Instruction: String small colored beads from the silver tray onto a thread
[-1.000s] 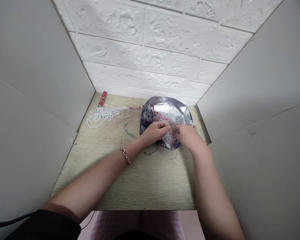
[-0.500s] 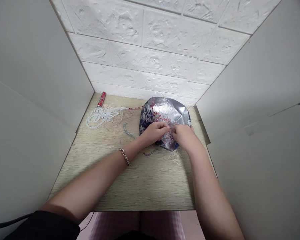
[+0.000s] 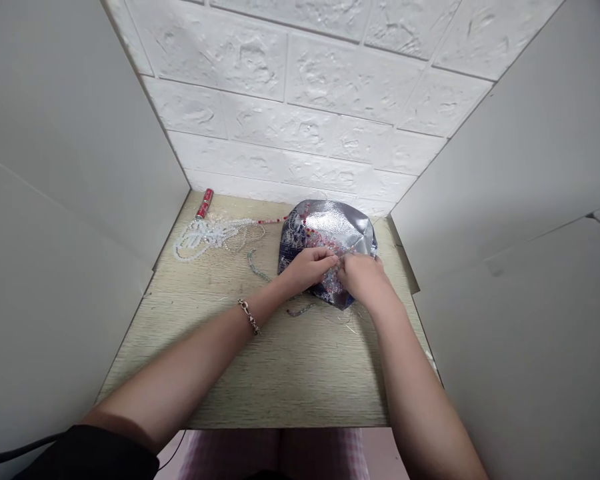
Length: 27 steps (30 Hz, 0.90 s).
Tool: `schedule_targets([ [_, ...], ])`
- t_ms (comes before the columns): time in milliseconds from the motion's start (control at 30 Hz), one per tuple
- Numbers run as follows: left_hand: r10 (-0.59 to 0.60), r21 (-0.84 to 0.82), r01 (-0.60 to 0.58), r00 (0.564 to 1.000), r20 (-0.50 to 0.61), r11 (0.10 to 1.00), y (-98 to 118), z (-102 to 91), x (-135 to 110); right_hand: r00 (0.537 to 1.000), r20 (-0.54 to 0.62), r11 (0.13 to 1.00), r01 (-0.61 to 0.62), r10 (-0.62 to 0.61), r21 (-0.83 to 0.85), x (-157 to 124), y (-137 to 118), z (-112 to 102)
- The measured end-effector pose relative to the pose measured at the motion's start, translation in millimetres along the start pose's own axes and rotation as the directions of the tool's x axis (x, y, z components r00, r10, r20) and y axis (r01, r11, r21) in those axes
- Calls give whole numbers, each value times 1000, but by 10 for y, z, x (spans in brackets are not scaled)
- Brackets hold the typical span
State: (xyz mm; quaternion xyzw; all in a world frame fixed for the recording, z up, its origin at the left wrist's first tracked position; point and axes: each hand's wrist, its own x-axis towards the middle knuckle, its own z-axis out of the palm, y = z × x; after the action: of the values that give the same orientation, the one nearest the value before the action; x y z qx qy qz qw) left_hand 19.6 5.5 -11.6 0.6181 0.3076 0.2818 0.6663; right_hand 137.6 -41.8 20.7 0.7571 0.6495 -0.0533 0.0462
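Observation:
A dark blue bag with a shiny silver lining [image 3: 337, 217] lies opened out near the back of the table, with many small pink, red and clear beads [image 3: 325, 241] in it. Over its front part, my left hand [image 3: 313, 265] is closed in a pinch, thumb against forefinger. Close to its right, my right hand [image 3: 364, 275] is also closed, fingers curled and nearly touching the left fingertips. What sits between the fingers is too small to make out. A short bluish string of beads [image 3: 258, 267] emerges left of my left hand, and another short beaded strand [image 3: 300, 311] lies below it.
White bead strings [image 3: 203, 237] are heaped at the back left, running into red beads [image 3: 270, 221] toward the bag. A red cylinder [image 3: 205, 203] lies behind them. Thin loose threads [image 3: 349, 325] lie in front of the bag. A white brick-pattern wall [image 3: 300, 133] and grey side panels enclose the table [image 3: 280, 373].
My right hand has shifted slightly left, closer to my left fingertips. The whole view sits a little lower in the frame. Both hands remain closed over the bag.

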Motion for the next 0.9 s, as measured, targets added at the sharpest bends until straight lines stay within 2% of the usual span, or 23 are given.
schedule_targets([
  [167,-31,-93,19,992,-121,995,34,11,-2,994,-54,977,-80,92,200,9,54,-23],
  [233,-40,-138,16,985,-168,990,47,17,-9,991,-89,958,-74,102,277,21,68,-32],
  [367,-67,-216,22,977,-203,976,55,23,-20,969,-232,913,22,80,407,42,62,-33],
  [467,-60,-236,10,977,-207,972,45,22,-20,940,-332,845,116,76,521,44,43,-46],
  [600,-31,-235,-20,977,-212,972,38,23,-20,923,-377,731,205,77,651,54,35,-63],
  [667,-21,-237,-32,976,-215,971,42,25,-25,911,-401,654,247,95,715,71,35,-49],
  [733,-19,-251,-38,975,-219,967,46,25,-30,889,-435,537,300,141,789,98,30,-18],
  [800,-23,-280,-40,976,-219,959,45,24,-31,884,-427,382,335,190,861,130,15,24],
  [900,-20,-332,-53,977,-211,942,29,18,-22,934,-308,85,297,180,951,176,-20,82],
])
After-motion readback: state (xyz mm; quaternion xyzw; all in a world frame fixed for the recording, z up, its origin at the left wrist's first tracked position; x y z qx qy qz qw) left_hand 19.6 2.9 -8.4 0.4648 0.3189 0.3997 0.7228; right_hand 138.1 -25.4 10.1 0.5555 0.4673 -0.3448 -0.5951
